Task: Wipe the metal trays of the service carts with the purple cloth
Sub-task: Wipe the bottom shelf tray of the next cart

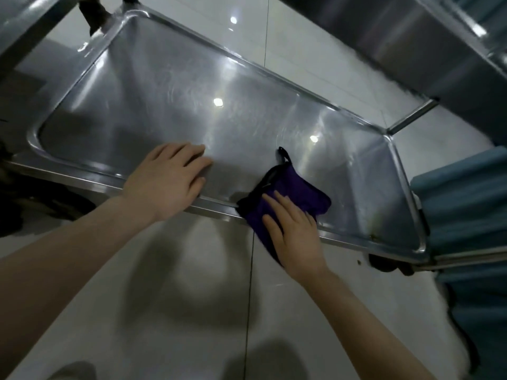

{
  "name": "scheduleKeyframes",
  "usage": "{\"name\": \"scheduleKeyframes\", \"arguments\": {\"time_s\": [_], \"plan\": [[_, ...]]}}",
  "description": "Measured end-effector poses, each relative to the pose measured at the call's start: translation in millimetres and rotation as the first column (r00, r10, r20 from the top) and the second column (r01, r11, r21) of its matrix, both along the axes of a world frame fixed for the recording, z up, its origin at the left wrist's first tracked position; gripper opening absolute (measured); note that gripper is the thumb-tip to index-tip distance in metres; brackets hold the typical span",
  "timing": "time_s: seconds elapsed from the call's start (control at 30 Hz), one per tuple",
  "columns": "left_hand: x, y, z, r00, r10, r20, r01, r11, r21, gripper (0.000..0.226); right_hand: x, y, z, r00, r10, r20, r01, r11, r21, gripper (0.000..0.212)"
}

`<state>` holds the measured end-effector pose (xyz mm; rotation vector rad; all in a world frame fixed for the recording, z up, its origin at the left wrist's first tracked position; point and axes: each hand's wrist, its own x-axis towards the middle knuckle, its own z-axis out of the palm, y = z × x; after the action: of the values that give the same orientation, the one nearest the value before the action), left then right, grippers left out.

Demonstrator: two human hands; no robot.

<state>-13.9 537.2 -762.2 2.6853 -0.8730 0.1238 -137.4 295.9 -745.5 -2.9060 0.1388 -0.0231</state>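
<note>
1. Tray: a low metal shelf of the cart, running from upper left to lower right. Its surface is shiny with fine swirl marks and reflected lights.
2. Left grip: laid flat on the tray just inside the near rim. My fingers are straight and close together and hold nothing. The heel of the hand lies over the rim.
3. Right grip: pressed palm down on the cloth. The fingers are stretched out over it, not curled round it, and the thumb is spread to the left.
4. Cloth: purple with black edging, and it straddles the near rim right of the left grip. Part lies on the tray and part hangs over the edge under my palm. A black loop at its far corner rests on the tray.
5. Marks: small brownish specks sit in the tray's near right corner.
6. Surroundings: glossy tiled floor below. A second metal tray is at upper right. Blue fabric is just beside the right end, and a dark wheel is under that corner.
</note>
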Motion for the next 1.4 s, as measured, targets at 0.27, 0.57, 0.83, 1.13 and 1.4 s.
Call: {"name": "scheduleKeyframes", "arguments": {"time_s": [0.27,0.57,0.83,1.13,1.4], "plan": [[1,0,-3,1.000,-0.003,-0.017,0.003,1.000,0.027,0.054,140,-50,1,0.939,-0.342,-0.032,0.343,0.937,0.059,0.047],[3,-64,17,0.990,0.137,-0.035,-0.139,0.988,-0.066,0.043,-27,-30,6,0.996,-0.088,-0.021,0.088,0.996,-0.022,0.046],[-15,-123,0,0.987,-0.157,-0.028,0.155,0.986,-0.069,0.046,82,-100,4,0.952,-0.299,-0.070,0.304,0.950,0.066,0.047],[-16,-125,2,0.989,-0.143,0.047,0.146,0.986,-0.081,0.034,31,-100,-3,0.975,-0.220,-0.035,0.222,0.971,0.085,0.045],[-19,-127,6,0.989,-0.143,0.020,0.143,0.990,0.012,0.045,4,-110,1,0.971,-0.239,-0.018,0.239,0.971,-0.004,0.046]]}}
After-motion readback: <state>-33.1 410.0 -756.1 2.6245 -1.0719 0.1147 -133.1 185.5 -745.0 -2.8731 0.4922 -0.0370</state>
